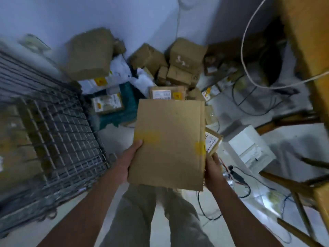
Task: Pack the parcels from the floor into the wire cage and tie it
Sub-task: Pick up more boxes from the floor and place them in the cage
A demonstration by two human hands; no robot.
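The flat cardboard parcel hung above the floor, beside the wire cage; we clamped our left grip and right grip on its near edges, other parcels piled beyond.

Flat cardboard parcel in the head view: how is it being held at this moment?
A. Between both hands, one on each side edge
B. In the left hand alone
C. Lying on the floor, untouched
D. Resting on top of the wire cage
A: the left hand grips the left edge of the flat cardboard parcel and the right hand its right edge, in the air beside the wire cage.
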